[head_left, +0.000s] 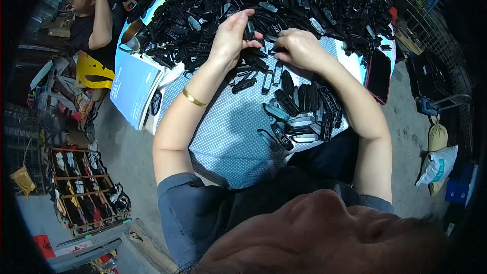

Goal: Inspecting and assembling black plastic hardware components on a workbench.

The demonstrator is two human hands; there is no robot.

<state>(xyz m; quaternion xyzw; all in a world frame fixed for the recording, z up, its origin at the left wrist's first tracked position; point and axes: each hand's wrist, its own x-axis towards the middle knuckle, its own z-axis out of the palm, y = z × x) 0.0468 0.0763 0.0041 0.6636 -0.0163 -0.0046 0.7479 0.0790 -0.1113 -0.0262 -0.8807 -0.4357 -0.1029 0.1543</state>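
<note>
My left hand (228, 40), below a raised thumb and forefinger, closes round a small dark plastic piece (249, 31) with a greyish face. Opposite it, my right hand (300, 49) has its fingers bent together at the near edge of the heap; what they pinch is mostly hidden. The heap of elongated black plastic pieces (284, 7), some with grey faces, spreads over the far side of the table. A smaller group of similar black and grey pieces (303, 105) lies between my forearms, toward the right, on a light dotted cloth (223, 129).
At the table's left are a blue-covered book (136, 89) and a metal cup (134, 35). A dark phone (378, 77) lies by the right edge. Another person (99, 20) sits far left, one hand at the heap. A shoe rack (89, 187) and sacks (437, 162) stand on the floor.
</note>
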